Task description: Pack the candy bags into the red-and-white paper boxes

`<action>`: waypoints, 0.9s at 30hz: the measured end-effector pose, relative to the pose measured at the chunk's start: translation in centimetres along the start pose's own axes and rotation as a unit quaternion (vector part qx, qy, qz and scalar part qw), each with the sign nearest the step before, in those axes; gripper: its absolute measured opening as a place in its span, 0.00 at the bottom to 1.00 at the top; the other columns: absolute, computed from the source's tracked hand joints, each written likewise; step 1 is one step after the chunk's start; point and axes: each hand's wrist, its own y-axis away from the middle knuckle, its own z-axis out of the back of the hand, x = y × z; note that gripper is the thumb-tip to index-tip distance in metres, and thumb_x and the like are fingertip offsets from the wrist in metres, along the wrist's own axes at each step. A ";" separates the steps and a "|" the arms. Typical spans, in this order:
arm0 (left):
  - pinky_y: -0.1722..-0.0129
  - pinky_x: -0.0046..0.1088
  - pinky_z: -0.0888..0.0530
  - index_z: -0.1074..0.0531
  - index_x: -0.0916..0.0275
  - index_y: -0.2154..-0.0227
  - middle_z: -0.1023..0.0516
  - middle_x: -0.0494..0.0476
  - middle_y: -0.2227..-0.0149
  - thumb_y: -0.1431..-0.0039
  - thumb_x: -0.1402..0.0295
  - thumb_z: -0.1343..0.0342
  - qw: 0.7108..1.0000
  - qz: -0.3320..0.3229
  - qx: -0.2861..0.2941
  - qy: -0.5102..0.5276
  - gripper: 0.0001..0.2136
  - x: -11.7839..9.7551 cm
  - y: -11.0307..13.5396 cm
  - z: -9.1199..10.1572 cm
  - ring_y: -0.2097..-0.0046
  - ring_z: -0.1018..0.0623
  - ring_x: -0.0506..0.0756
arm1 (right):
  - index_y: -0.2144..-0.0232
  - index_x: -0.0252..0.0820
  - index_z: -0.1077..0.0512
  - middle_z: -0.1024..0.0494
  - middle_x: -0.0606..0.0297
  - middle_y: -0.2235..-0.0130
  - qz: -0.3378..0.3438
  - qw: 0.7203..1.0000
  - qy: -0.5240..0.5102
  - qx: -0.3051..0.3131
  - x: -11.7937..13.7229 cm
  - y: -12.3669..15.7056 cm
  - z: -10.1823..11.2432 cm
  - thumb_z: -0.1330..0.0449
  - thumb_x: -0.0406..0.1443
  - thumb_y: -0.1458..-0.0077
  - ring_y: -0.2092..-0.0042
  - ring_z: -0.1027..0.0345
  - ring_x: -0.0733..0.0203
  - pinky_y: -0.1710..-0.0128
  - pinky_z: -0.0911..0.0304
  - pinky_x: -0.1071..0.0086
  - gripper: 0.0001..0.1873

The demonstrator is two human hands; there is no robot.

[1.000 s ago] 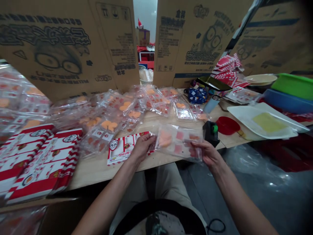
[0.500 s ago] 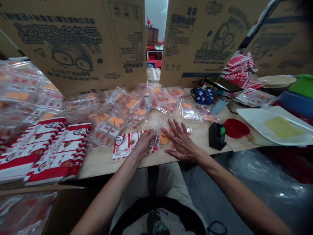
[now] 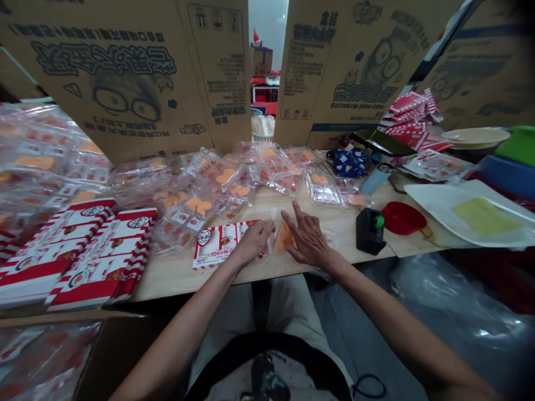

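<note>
A clear plastic bag with orange pieces (image 3: 283, 238) inside lies on the table in front of me. My left hand (image 3: 256, 239) is closed, its fingers pinching the bag's left edge above a printed card. Over the bag's right part rests my right hand (image 3: 308, 236), fingers spread, touching the plastic. The red-and-white printed card (image 3: 213, 245) lies flat, partly covered by my left hand and wrist. What else the bag holds is hidden under my right hand.
A black tape dispenser (image 3: 370, 231) and a red bowl (image 3: 404, 218) stand to the right, with a white tray (image 3: 472, 217) beyond. Filled clear bags (image 3: 200, 206) are heaped behind. Stacks of red-and-white cards (image 3: 96, 256) lie at left. Cardboard boxes (image 3: 125, 72) wall the back.
My left hand has shifted slightly right along with the bag's edge. My right hand has turned, its fingers less spread and moved a little right. The card stays in place.
</note>
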 end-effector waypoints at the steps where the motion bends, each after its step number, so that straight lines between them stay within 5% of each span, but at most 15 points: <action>1: 0.60 0.29 0.25 0.24 0.61 0.69 0.22 0.57 0.66 0.36 0.57 0.46 0.999 0.012 0.032 -0.020 0.13 0.2 0.0 -0.8 0.60 0.22 0.56 | 0.26 0.41 0.62 0.71 0.53 0.25 -0.005 1.000 -0.004 0.001 -0.4 -0.2 -1.2 0.46 0.46 0.40 0.34 0.54 0.35 0.40 0.55 0.46 0.47; 3: 0.60 0.30 0.24 0.25 0.61 0.61 0.20 0.57 0.64 0.36 0.64 0.47 0.996 0.037 0.061 -0.055 0.08 0.6 -0.1 -2.8 0.60 0.21 0.56 | 0.27 0.37 0.62 0.66 0.47 0.25 -0.025 0.999 -0.018 -0.009 -1.1 -0.8 -3.3 0.47 0.44 0.40 0.35 0.51 0.36 0.41 0.53 0.47 0.46; 7: 0.43 0.38 0.31 0.30 0.63 0.51 0.26 0.66 0.46 0.39 0.76 0.50 0.989 0.053 -0.021 -0.136 0.14 1.7 -0.2 -6.5 0.44 0.26 0.59 | 0.29 0.33 0.52 0.41 0.46 0.32 -0.165 0.984 -0.068 -0.021 -2.6 -2.6 -4.8 0.50 0.39 0.38 0.37 0.45 0.42 0.38 0.52 0.52 0.38; 11: 0.41 0.46 0.34 0.30 0.65 0.54 0.28 0.72 0.47 0.43 0.69 0.40 0.976 0.079 -0.038 -0.201 0.14 2.5 0.2 -6.9 0.42 0.29 0.68 | 0.38 0.36 0.35 0.27 0.51 0.42 -0.238 0.967 -0.086 -0.001 -4.3 -4.1 -4.4 0.51 0.33 0.39 0.42 0.35 0.53 0.42 0.43 0.64 0.28; 16: 0.45 0.42 0.31 0.29 0.62 0.58 0.28 0.67 0.49 0.53 0.70 0.32 0.958 0.069 0.010 -0.280 0.18 3.4 0.2 -7.8 0.45 0.28 0.67 | 0.48 0.33 0.27 0.21 0.44 0.54 -0.352 0.933 -0.079 0.011 -5.7 -5.0 -4.4 0.51 0.35 0.38 0.52 0.25 0.46 0.54 0.34 0.60 0.22; 22: 0.51 0.38 0.28 0.27 0.63 0.65 0.27 0.66 0.53 0.47 0.74 0.42 0.965 0.065 0.017 -0.255 0.05 4.2 -1.3 -8.4 0.51 0.25 0.64 | 0.41 0.46 0.29 0.20 0.61 0.49 -0.248 0.960 -0.124 0.038 -6.7 -4.5 -2.6 0.51 0.33 0.35 0.49 0.27 0.59 0.49 0.38 0.71 0.23; 24: 0.54 0.37 0.27 0.26 0.63 0.62 0.25 0.63 0.59 0.47 0.75 0.43 0.971 0.065 0.013 -0.229 0.09 4.3 -1.8 -7.7 0.54 0.23 0.62 | 0.48 0.50 0.24 0.19 0.66 0.51 -0.199 0.971 -0.127 0.039 -6.9 -3.9 -1.6 0.51 0.35 0.33 0.49 0.28 0.63 0.47 0.40 0.74 0.19; 27: 0.55 0.37 0.26 0.30 0.64 0.49 0.24 0.61 0.60 0.46 0.78 0.48 0.977 0.062 -0.024 -0.203 0.20 3.6 -2.4 -6.5 0.57 0.22 0.60 | 0.62 0.41 0.19 0.19 0.57 0.56 -0.200 0.974 -0.101 0.025 -7.0 -3.3 -0.5 0.53 0.39 0.31 0.52 0.26 0.58 0.48 0.39 0.71 0.22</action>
